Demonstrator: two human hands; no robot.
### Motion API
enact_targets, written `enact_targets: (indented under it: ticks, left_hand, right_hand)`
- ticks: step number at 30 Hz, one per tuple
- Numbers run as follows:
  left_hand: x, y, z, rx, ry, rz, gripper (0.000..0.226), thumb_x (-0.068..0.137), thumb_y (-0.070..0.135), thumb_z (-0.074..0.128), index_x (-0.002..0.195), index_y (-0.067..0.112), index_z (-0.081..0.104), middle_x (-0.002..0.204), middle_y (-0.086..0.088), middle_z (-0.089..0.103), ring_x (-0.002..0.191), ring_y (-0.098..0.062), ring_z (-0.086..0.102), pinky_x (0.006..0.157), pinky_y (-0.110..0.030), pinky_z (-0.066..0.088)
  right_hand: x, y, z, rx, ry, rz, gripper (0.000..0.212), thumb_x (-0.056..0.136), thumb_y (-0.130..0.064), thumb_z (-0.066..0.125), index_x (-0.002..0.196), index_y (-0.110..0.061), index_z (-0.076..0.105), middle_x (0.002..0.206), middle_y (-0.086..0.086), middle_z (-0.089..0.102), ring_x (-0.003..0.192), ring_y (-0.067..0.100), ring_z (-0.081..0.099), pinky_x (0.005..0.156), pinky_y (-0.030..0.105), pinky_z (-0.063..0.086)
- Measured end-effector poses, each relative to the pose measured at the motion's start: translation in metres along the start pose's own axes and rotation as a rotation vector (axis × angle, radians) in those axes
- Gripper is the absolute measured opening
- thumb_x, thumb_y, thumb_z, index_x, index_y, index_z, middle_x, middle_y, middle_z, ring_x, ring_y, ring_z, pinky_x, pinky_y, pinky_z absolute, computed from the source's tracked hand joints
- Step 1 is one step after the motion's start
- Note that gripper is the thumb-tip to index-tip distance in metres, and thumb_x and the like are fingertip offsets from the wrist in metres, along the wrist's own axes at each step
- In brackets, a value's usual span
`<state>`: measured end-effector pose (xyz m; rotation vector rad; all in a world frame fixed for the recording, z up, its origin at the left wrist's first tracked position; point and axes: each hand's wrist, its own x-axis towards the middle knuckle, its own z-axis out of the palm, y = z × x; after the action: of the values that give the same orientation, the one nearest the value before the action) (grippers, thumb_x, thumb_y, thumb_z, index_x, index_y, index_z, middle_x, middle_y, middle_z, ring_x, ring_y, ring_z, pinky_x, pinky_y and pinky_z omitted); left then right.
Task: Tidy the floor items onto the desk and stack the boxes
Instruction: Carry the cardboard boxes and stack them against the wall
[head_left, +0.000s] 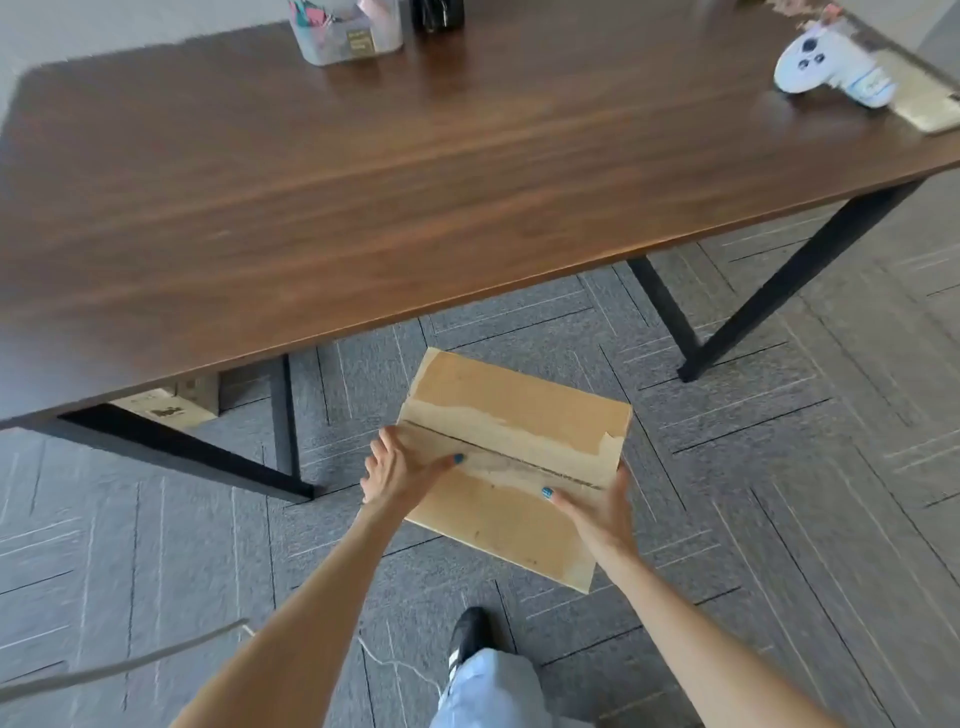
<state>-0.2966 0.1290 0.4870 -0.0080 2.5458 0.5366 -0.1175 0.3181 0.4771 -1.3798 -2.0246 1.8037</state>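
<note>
A flat brown cardboard box (511, 447) with a taped middle seam hangs above the grey carpet in front of the dark wooden desk (363, 182). My left hand (400, 470) grips its left edge, thumb on the top face. My right hand (602, 512) grips the right edge, thumb lying across the top. A second cardboard box (176, 402) sits on the floor under the desk's left side, mostly hidden by the desktop.
On the desk stand a clear container (345, 28) of small items, a dark object (436, 13) at the back, and a white controller (831, 65) beside a flat pale box (924, 98) at the right. Black desk legs (779, 280) flank the box. My shoe (467, 636) is below.
</note>
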Motion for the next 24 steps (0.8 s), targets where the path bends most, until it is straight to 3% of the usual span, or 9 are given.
enact_targets:
  ticks: [2,5,13,17,21,24]
  left_hand:
    - [-0.038,0.001,-0.03,-0.02,-0.002,-0.036,0.112,0.054,0.078,0.07,0.134,0.014,0.022,0.134,-0.011,0.038,0.124,-0.034,0.04,0.101,-0.051,0.039]
    - [-0.089,-0.002,-0.068,-0.064,0.001,-0.086,0.116,0.052,0.077,0.072,0.135,0.014,0.021,0.135,-0.012,0.037,0.125,-0.034,0.039,0.103,-0.053,0.038]
    - [-0.21,-0.028,-0.149,-0.221,0.138,-0.203,0.111,0.053,0.073,0.075,0.132,0.014,0.023,0.135,-0.012,0.037,0.128,-0.035,0.038,0.105,-0.054,0.034]
    - [-0.263,-0.045,-0.19,-0.309,0.228,-0.272,0.11,0.056,0.068,0.077,0.134,0.014,0.023,0.138,-0.012,0.036,0.131,-0.035,0.036,0.107,-0.054,0.031]
    - [-0.305,-0.066,-0.233,-0.389,0.317,-0.337,0.116,0.056,0.068,0.077,0.14,0.013,0.019,0.141,-0.014,0.034,0.134,-0.036,0.033,0.11,-0.054,0.028]
    - [-0.329,-0.084,-0.267,-0.436,0.389,-0.36,0.119,0.056,0.068,0.078,0.141,0.011,0.019,0.142,-0.015,0.032,0.135,-0.037,0.031,0.111,-0.053,0.028]
  right_hand:
    - [-0.035,-0.028,-0.012,-0.014,-0.014,-0.02,0.087,0.065,-0.011,0.087,0.132,-0.012,0.031,0.119,-0.006,0.057,0.107,0.011,0.056,0.088,0.018,0.042]
    - [-0.079,-0.06,-0.028,-0.073,-0.054,-0.026,0.087,0.066,-0.013,0.087,0.131,-0.012,0.031,0.124,-0.004,0.056,0.112,0.014,0.055,0.099,0.032,0.043]
    - [-0.168,-0.14,-0.043,-0.188,-0.2,-0.114,0.084,0.068,-0.018,0.086,0.129,-0.016,0.029,0.127,0.001,0.06,0.108,0.018,0.058,0.093,0.031,0.045]
    - [-0.208,-0.18,-0.038,-0.257,-0.267,-0.192,0.093,0.068,-0.022,0.086,0.136,-0.011,0.024,0.136,0.0,0.05,0.118,0.019,0.052,0.101,0.034,0.042]
    - [-0.243,-0.222,-0.02,-0.327,-0.334,-0.239,0.103,0.067,-0.03,0.086,0.141,-0.008,0.018,0.145,0.011,0.043,0.129,0.03,0.046,0.105,0.047,0.042]
    - [-0.266,-0.253,0.003,-0.341,-0.383,-0.309,0.105,0.066,-0.032,0.086,0.142,-0.01,0.018,0.146,0.01,0.042,0.131,0.029,0.044,0.107,0.046,0.039]
